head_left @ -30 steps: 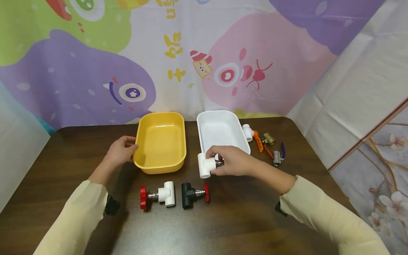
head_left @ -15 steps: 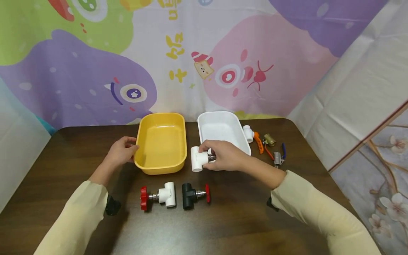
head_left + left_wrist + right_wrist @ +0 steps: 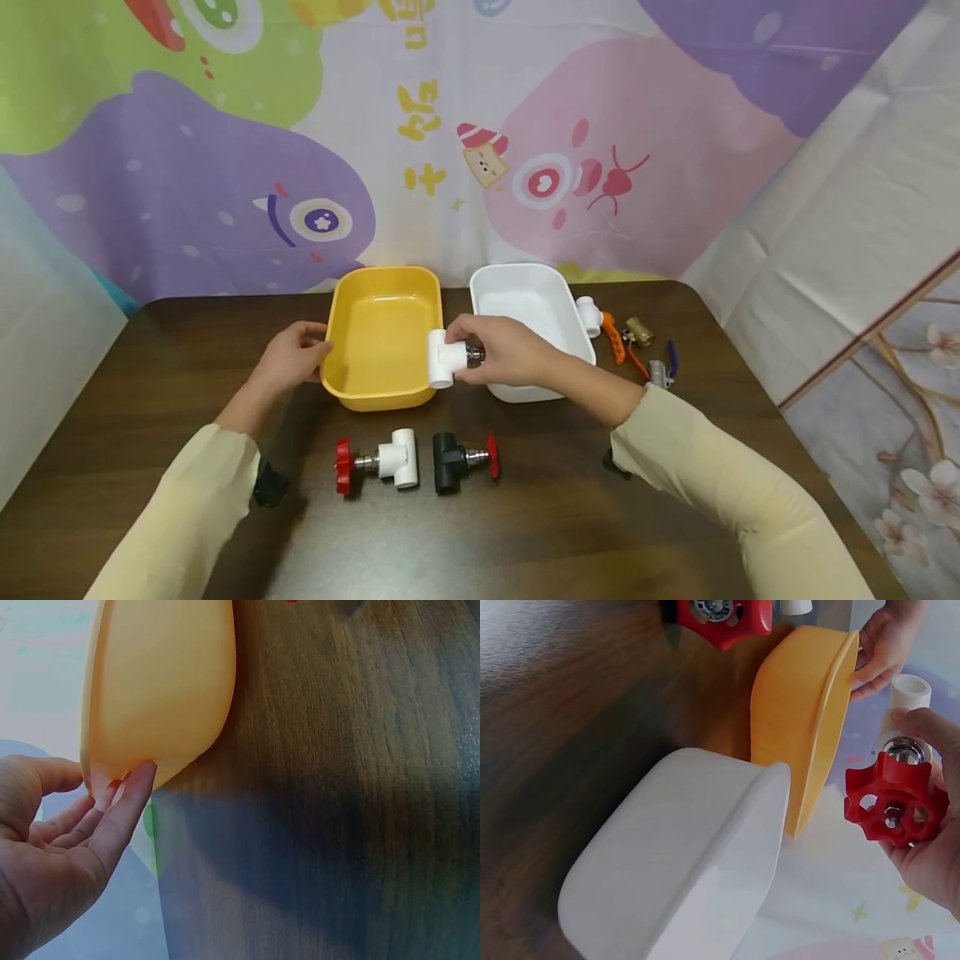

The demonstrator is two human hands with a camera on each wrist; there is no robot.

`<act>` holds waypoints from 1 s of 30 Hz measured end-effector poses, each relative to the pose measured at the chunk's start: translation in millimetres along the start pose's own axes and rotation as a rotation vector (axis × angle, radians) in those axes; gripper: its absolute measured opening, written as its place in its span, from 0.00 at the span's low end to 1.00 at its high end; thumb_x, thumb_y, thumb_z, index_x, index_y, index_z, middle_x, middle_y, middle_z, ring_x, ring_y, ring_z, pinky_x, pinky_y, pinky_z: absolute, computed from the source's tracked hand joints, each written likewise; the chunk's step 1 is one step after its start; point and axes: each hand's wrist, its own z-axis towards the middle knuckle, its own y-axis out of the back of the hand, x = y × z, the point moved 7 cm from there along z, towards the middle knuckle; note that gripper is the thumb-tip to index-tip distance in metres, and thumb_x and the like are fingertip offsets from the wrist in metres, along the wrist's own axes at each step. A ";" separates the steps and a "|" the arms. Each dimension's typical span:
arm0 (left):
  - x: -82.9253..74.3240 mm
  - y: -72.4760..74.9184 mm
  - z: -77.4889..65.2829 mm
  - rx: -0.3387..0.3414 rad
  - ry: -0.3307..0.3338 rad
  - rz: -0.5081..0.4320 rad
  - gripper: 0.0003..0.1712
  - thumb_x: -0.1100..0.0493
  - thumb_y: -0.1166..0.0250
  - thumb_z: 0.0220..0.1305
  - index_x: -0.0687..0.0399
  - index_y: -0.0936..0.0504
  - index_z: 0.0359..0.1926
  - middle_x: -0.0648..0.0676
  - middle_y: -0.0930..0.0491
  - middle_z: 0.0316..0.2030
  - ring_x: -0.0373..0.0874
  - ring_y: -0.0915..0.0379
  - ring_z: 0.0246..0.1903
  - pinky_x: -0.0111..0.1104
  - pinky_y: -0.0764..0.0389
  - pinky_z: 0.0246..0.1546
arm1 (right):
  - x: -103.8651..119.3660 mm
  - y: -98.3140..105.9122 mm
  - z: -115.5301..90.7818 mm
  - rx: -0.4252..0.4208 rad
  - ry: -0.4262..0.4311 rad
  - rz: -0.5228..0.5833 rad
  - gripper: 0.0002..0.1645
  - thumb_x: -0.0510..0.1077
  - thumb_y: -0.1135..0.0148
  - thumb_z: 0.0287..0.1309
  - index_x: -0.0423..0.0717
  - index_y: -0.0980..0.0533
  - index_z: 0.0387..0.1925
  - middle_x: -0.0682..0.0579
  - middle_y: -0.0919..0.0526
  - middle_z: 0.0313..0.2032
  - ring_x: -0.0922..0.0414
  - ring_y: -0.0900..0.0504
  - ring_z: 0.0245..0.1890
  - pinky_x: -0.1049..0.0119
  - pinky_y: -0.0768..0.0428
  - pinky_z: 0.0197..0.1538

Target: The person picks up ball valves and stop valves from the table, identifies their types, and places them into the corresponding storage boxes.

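In the head view my right hand [image 3: 508,350] holds a white plastic stop valve [image 3: 442,358] above the table, its tee body overlapping the right rim of the yellow tray [image 3: 382,400]. The right wrist view shows this valve's red handwheel [image 3: 896,801] facing the camera, thumb and fingers around the valve. My left hand [image 3: 294,357] grips the yellow tray's left side, thumb at the rim and fingers against the outer wall [image 3: 161,682]. In front of the tray lie a white valve [image 3: 397,458] with a red handwheel and a black valve [image 3: 447,461] with a red handle.
A white tray [image 3: 498,392] stands right of the yellow one, behind my right hand. Beside it lie a white valve with an orange lever [image 3: 612,337], a brass valve [image 3: 639,332] and a metal valve with a blue lever [image 3: 660,374]. A printed cloth [image 3: 420,225] hangs behind the table.
My right hand has carried the white stop valve leftward and away from me, from in front of the white tray to the yellow tray's right rim. The left hand keeps its place.
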 end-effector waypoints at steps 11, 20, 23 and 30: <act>-1.8 -1.2 2.7 0.004 0.001 0.002 0.29 0.56 0.50 0.69 0.66 0.42 0.66 0.70 0.32 0.55 0.58 0.25 0.46 0.41 0.16 0.39 | 2.8 -3.0 12.3 -0.027 0.012 0.022 0.23 0.47 0.29 0.46 0.47 0.26 0.44 0.55 0.16 0.40 0.60 0.23 0.36 0.70 0.23 0.43; 1.6 -0.8 1.0 0.006 0.014 -0.010 0.29 0.56 0.50 0.69 0.66 0.43 0.66 0.70 0.32 0.55 0.58 0.24 0.46 0.41 0.16 0.39 | 6.6 -7.2 28.0 -0.021 0.022 0.008 0.23 0.48 0.29 0.46 0.47 0.26 0.44 0.54 0.17 0.40 0.56 0.21 0.38 0.68 0.24 0.43; 2.1 -0.8 0.9 0.002 0.010 -0.017 0.29 0.56 0.50 0.69 0.66 0.42 0.66 0.70 0.32 0.55 0.57 0.24 0.45 0.41 0.16 0.39 | 8.1 -8.4 33.3 -0.009 0.008 0.013 0.23 0.48 0.29 0.46 0.48 0.26 0.45 0.54 0.18 0.40 0.55 0.21 0.38 0.69 0.25 0.42; 1.9 -0.7 1.2 -0.005 -0.001 -0.024 0.29 0.57 0.49 0.69 0.66 0.42 0.65 0.70 0.31 0.54 0.55 0.23 0.42 0.41 0.16 0.37 | 9.6 -12.3 44.1 0.003 -0.011 0.022 0.24 0.50 0.30 0.47 0.49 0.27 0.45 0.55 0.18 0.42 0.59 0.25 0.35 0.70 0.25 0.41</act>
